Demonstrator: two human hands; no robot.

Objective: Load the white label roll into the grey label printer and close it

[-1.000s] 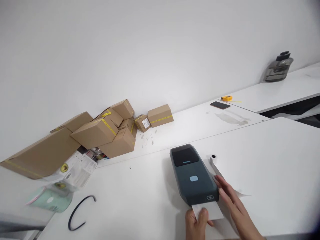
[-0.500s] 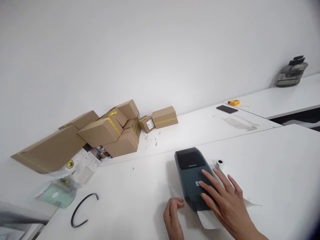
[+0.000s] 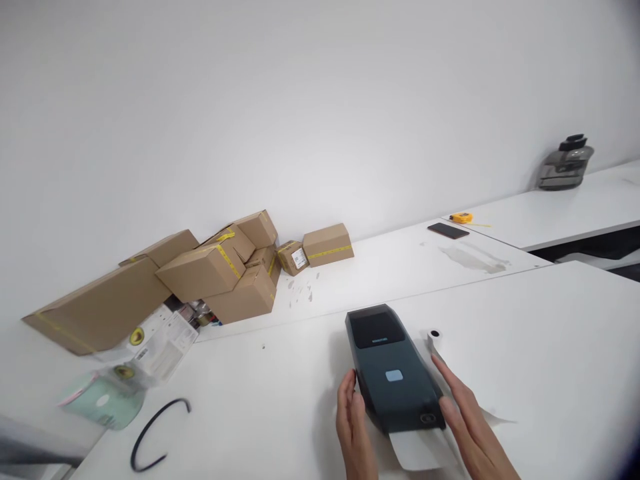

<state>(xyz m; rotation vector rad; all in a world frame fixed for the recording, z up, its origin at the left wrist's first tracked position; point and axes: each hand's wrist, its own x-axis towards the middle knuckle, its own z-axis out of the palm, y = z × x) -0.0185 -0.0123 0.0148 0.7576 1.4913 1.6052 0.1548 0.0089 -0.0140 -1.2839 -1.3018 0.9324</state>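
A dark teal label printer (image 3: 400, 397), with a black window at its far end and a pale blue button in the middle, lies on the white table. My left hand (image 3: 353, 427) curls against its left side. On the opposite side, my right hand (image 3: 473, 427) has its thumb at the near right corner and a finger stretched forward along the edge. The two hands clasp the printer between them. White paper (image 3: 417, 450) sticks out from under its near end. Beside my right index finger stands a small paper roll (image 3: 434, 340), its loose strip partly hidden behind that hand.
Cardboard boxes (image 3: 200, 273) are piled at the back left. In front of them lie a clear-and-green pouch (image 3: 107, 400) and a curved black strip (image 3: 150, 433). Back right hold a phone (image 3: 449, 231), a yellow tape measure (image 3: 461, 218) and a grey bottle (image 3: 565, 167).
My right hand has slid off the printer's top to its right side, uncovering the button. My left hand has moved up against the left side. The view has tilted slightly.
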